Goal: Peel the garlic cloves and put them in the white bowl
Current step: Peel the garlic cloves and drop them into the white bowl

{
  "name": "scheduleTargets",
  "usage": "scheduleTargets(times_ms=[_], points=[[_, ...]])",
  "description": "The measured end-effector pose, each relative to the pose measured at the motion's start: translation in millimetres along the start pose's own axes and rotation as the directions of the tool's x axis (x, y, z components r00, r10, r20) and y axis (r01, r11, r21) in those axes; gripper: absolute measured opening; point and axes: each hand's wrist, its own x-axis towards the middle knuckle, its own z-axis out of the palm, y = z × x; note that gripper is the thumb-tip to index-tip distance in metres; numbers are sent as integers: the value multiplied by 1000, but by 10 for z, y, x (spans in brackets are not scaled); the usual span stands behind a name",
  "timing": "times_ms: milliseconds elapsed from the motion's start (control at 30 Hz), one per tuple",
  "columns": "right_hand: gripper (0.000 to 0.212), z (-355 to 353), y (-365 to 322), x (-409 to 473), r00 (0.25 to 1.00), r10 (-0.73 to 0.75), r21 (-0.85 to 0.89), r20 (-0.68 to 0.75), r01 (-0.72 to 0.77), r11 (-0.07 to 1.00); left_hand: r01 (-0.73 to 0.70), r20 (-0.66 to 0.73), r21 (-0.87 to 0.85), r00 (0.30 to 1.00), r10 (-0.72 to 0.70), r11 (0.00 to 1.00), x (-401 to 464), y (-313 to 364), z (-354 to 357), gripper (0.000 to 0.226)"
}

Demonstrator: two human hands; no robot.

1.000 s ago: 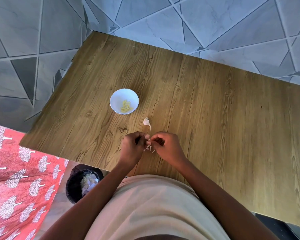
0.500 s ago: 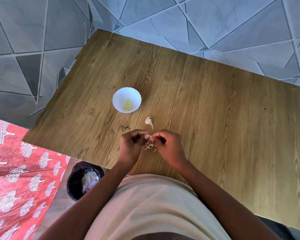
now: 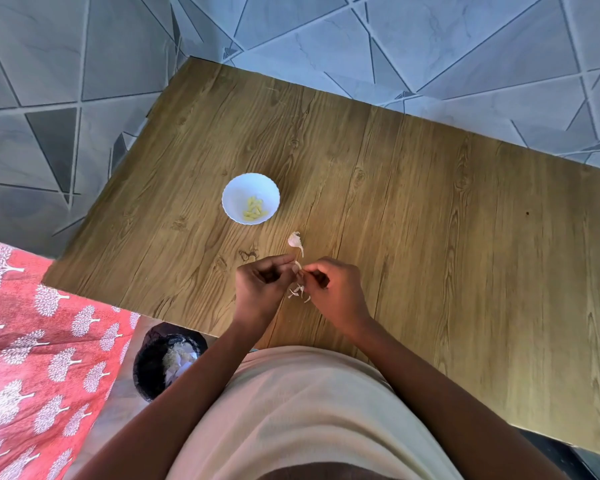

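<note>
Between the hands (image 3: 298,282) and the bowl (image 3: 250,198) lies one garlic piece (image 3: 294,241); peel scraps (image 3: 298,292) sit beneath them. Bare table (image 3: 465,237) stretches right and far.

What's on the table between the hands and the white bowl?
In the head view, one unpeeled garlic piece lies between the hands and bowl; otherwise bare wood.
</note>
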Motion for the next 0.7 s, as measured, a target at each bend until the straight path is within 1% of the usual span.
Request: scheduleTargets(times_ms=[167,300,367,433,500,533,700], points=[[6,9,6,9,999,-47,-8,0,47,999,-26,-7,25,1000,26,999,1,5,-12,22],[5,19,-7,17,998,-62,6,-3,62,998,-8,-47,45,999,10,999,20,-13,-8,22],[4,29,-25,11,1000,21,89,15,-22,996,-12,-48,32,999,13,999,17,-4,-3,22],[6,37,-31,17,983,174,211,64,-184,960,-24,-27,3,999,24,1000,13,5,-1,21],[8,46,-25,37,941,311,356,135,-338,871,-29,-7,-25,1000,29,999,7,8,-6,20],[9,47,-24,46,921,351,420,168,-389,820,-28,-2,-31,1000,28,999,12,0,-13,20],[20,21,-48,46,862,439,582,253,-498,643,-26,19,-26,999,27,999,30,-48,-28,20]])
